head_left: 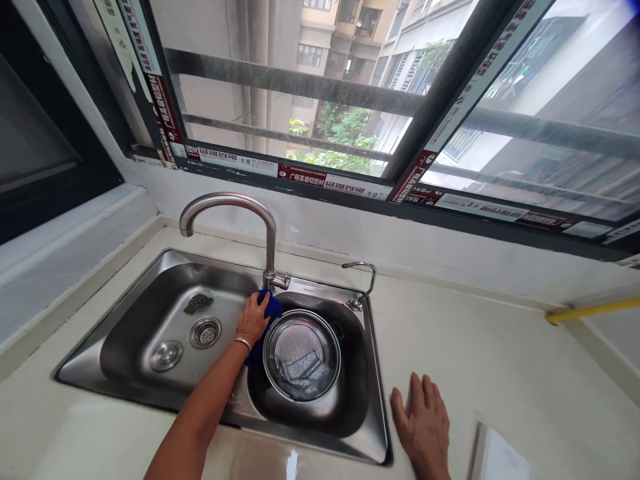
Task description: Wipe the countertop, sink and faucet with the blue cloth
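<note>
My left hand (253, 319) is closed on a blue cloth (271, 307) and presses it against the sink divider, right at the foot of the curved steel faucet (271, 240). A bracelet shows on that wrist. My right hand (424, 427) lies flat and open on the pale countertop (480, 360), just right of the steel double sink (373, 373). In the right basin sits a round metal strainer basket (301, 353) with a grey cloth (305, 377) inside it.
The left basin has a drain strainer (205, 331), a loose metal stopper (166, 355) and a dark scrap (199, 303). A small second tap (361, 283) stands at the sink's back right. A white flat object (500, 457) lies near the front right. A window runs behind.
</note>
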{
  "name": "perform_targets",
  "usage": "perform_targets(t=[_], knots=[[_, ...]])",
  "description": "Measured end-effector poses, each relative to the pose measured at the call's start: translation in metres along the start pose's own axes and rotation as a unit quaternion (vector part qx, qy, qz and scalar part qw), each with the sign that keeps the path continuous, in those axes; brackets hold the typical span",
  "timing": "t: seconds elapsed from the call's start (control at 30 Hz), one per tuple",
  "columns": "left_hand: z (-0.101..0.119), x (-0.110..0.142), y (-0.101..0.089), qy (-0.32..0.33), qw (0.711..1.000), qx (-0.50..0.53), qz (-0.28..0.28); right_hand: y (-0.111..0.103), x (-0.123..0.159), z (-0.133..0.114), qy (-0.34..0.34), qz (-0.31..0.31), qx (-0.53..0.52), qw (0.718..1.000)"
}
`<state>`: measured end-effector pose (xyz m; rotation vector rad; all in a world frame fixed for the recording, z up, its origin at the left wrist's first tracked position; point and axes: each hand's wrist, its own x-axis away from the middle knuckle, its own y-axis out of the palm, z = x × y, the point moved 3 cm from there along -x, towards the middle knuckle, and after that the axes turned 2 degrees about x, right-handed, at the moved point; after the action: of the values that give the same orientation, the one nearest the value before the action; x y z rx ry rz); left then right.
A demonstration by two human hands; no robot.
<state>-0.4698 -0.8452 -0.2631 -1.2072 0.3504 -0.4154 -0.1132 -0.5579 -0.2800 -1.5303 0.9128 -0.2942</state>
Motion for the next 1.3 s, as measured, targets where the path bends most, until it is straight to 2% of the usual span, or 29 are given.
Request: perform_targets(t=[0.53,0.73,1.3], knots=[[0.006,-0.005,-0.004,0.026,0.998,-0.058,-0.019,0.001,0.0,0.002,-0.003,-0.001,0.005,1.0],[0.021,-0.008,-0.005,0.039,0.993,-0.105,-0.02,0.001,0.001,0.002,-0.007,0.014,-0.011,1.0],[0.059,-0.032,0.006,-0.019,0.989,-0.148,0.004,0.0,0.0,0.002,-0.015,0.028,-0.03,0.999]])
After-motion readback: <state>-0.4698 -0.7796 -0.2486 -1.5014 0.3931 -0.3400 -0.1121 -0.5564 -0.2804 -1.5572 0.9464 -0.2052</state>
